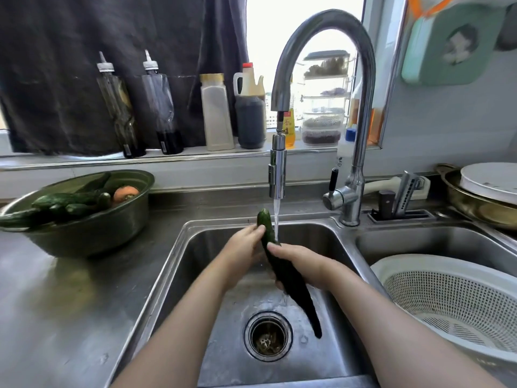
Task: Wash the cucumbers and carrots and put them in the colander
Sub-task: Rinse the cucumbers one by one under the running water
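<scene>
"What's ahead of you?"

"A window (279,23), bright with daylight. A dark curtain (112,65) covers its left part, and bottles (216,116) stand in a row on the sill (84,159)."

"And lower down?"

"A steel desk (56,303) with a double sink (193,253) sunk into it, and a tall arched tap (365,107) over that. On my right, a pale wall (447,130) with a green board (425,65) hanging on it."

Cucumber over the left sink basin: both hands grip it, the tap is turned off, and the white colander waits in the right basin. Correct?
No: the tap is running; the head view shows water falling from it onto the cucumber. The rest stands: left hand and right hand grip it over the left basin, white colander in the right basin.
</scene>
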The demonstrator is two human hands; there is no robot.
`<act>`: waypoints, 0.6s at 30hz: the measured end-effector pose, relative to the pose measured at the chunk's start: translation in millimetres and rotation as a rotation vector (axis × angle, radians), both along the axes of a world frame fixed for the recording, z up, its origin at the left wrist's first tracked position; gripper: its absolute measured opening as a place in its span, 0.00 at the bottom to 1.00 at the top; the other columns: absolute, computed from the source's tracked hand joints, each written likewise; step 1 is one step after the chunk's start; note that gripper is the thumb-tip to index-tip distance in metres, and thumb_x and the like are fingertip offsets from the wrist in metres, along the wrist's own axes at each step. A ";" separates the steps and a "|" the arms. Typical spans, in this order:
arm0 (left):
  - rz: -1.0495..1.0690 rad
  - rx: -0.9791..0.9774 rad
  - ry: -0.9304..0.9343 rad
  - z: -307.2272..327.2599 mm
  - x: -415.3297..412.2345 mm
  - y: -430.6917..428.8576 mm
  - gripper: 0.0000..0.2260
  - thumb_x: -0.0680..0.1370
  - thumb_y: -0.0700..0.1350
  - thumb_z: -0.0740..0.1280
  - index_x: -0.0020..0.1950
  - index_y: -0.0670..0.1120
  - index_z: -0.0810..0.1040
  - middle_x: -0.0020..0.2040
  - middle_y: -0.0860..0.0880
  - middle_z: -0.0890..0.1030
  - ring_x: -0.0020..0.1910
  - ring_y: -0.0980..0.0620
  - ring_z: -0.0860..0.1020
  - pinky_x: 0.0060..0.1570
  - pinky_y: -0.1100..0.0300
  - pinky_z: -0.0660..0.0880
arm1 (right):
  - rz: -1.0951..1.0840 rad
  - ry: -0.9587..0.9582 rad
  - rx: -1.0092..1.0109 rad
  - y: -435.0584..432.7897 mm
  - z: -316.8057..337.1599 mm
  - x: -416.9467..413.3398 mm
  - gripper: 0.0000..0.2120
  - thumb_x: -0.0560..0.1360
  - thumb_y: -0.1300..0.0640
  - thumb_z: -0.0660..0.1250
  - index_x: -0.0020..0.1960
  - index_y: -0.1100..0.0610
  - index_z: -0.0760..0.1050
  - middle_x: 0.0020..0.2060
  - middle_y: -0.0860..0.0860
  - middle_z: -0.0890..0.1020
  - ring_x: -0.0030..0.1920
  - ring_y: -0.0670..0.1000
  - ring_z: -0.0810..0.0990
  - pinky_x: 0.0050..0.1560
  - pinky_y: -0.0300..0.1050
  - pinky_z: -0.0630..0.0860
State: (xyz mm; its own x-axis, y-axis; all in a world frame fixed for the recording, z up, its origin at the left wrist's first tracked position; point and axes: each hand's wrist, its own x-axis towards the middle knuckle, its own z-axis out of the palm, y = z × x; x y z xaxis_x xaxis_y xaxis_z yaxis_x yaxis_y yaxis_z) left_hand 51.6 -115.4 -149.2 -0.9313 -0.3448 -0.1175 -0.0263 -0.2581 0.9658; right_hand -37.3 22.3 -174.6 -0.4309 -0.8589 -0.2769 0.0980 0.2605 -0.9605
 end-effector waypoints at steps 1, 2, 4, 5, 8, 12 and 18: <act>0.029 0.006 0.033 1.2 -6.3 8.4 0.10 0.86 0.45 0.59 0.60 0.44 0.77 0.54 0.43 0.85 0.49 0.49 0.85 0.57 0.49 0.80 | 0.008 -0.078 0.009 1.0 1.8 1.9 0.26 0.74 0.32 0.64 0.49 0.55 0.73 0.35 0.56 0.76 0.28 0.55 0.76 0.31 0.44 0.73; 0.046 0.029 0.057 4.7 -11.5 16.2 0.08 0.86 0.44 0.59 0.59 0.44 0.76 0.55 0.43 0.85 0.50 0.48 0.85 0.58 0.47 0.80 | 0.013 -0.122 0.019 1.4 2.8 2.1 0.31 0.73 0.26 0.60 0.46 0.55 0.73 0.34 0.55 0.75 0.27 0.54 0.74 0.29 0.43 0.71; 0.073 0.062 0.067 13.5 -21.2 26.2 0.06 0.85 0.45 0.62 0.55 0.43 0.75 0.50 0.44 0.85 0.47 0.47 0.85 0.53 0.50 0.82 | -0.018 -0.143 -0.001 3.5 4.9 2.4 0.37 0.72 0.21 0.52 0.42 0.56 0.73 0.31 0.55 0.74 0.25 0.54 0.72 0.28 0.41 0.69; 0.100 0.054 0.041 17.4 -25.8 30.3 0.08 0.84 0.47 0.63 0.51 0.43 0.74 0.44 0.44 0.84 0.43 0.47 0.85 0.48 0.52 0.82 | -0.045 -0.139 -0.021 4.4 5.8 2.9 0.39 0.72 0.20 0.49 0.40 0.56 0.73 0.30 0.55 0.73 0.25 0.54 0.72 0.28 0.41 0.69; 0.251 0.077 -0.096 31.9 -37.8 41.4 0.15 0.82 0.55 0.65 0.46 0.44 0.72 0.29 0.47 0.79 0.28 0.47 0.79 0.34 0.57 0.79 | -0.065 -0.133 -0.080 4.0 5.8 5.4 0.40 0.70 0.21 0.51 0.41 0.58 0.74 0.30 0.56 0.74 0.26 0.55 0.72 0.28 0.43 0.70; 0.408 0.117 -0.111 35.7 -49.6 38.6 0.25 0.83 0.62 0.58 0.40 0.41 0.73 0.27 0.47 0.72 0.22 0.47 0.73 0.32 0.57 0.75 | -0.100 -0.105 -0.138 2.8 6.3 4.5 0.36 0.71 0.28 0.62 0.50 0.63 0.77 0.36 0.60 0.79 0.31 0.58 0.77 0.32 0.46 0.75; 0.322 -0.202 0.052 25.1 -49.2 42.9 0.09 0.86 0.48 0.57 0.57 0.45 0.74 0.41 0.48 0.76 0.30 0.53 0.75 0.33 0.60 0.74 | -0.245 -0.118 -0.228 -1.3 5.4 3.9 0.31 0.74 0.31 0.62 0.49 0.60 0.81 0.39 0.58 0.82 0.35 0.55 0.79 0.36 0.46 0.75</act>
State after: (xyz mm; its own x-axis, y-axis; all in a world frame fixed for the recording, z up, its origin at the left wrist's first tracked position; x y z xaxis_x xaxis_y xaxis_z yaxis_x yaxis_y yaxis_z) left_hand 2.4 -72.5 -124.1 -0.7744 -0.6321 0.0272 0.0751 -0.0491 0.9960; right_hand -33.4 21.0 -169.2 -0.6084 -0.7794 -0.1497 0.2446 -0.0047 -0.9696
